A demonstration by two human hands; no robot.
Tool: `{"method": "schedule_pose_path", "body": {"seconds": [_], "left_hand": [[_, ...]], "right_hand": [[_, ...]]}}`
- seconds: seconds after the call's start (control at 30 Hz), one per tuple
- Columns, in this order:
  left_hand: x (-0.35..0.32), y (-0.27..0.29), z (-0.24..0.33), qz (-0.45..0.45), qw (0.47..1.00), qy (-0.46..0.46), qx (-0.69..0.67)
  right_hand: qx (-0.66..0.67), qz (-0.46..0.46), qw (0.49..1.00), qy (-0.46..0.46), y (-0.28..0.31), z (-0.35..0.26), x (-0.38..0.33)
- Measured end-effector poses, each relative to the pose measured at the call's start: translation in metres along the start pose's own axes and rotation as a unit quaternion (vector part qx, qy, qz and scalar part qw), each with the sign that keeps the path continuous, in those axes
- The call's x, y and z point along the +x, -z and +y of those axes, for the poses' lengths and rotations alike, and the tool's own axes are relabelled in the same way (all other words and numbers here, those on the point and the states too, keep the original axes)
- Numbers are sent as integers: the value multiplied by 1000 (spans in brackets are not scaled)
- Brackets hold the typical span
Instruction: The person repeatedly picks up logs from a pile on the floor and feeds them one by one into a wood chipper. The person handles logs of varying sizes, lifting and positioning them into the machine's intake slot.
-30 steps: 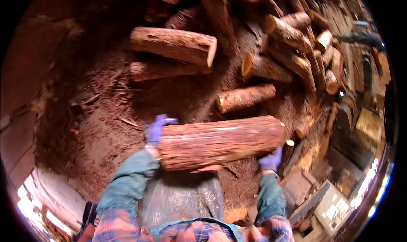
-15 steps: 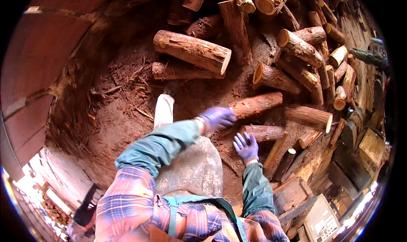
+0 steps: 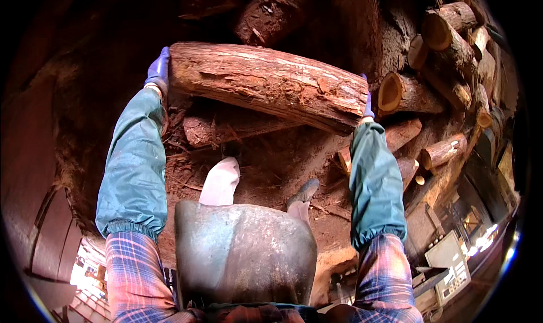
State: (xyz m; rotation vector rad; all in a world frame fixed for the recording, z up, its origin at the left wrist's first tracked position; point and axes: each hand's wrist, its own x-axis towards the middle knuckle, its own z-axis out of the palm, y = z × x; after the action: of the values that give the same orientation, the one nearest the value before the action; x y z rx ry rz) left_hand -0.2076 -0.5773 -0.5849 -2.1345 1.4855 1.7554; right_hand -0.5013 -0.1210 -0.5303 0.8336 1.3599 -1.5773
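Bark-strewn ground (image 3: 266, 165) below the log (image 3: 266, 83), hands at its ends.

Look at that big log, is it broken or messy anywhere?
A bit rough, not broken. The big log, held at its ends by the left hand and right hand, has bark peeling and flaking along its top. Bark scraps and wood chips litter the ground beneath it. The log pile at right lies jumbled.
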Motion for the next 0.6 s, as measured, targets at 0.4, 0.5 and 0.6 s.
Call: {"method": "schedule_pose_path", "body": {"seconds": [0.4,0.5,0.6], "left_hand": [[-117,96,-109,-13,977,-48,-207],[-209,84,-77,72,938,128,-313],[-273,64,-89,99,937,118,-315]], "right_hand": [[-59,46,979,188,-4,63,-227],[-60,125,984,108,6,26,-291],[-34,125,990,46,-1,-69,-360]]}}
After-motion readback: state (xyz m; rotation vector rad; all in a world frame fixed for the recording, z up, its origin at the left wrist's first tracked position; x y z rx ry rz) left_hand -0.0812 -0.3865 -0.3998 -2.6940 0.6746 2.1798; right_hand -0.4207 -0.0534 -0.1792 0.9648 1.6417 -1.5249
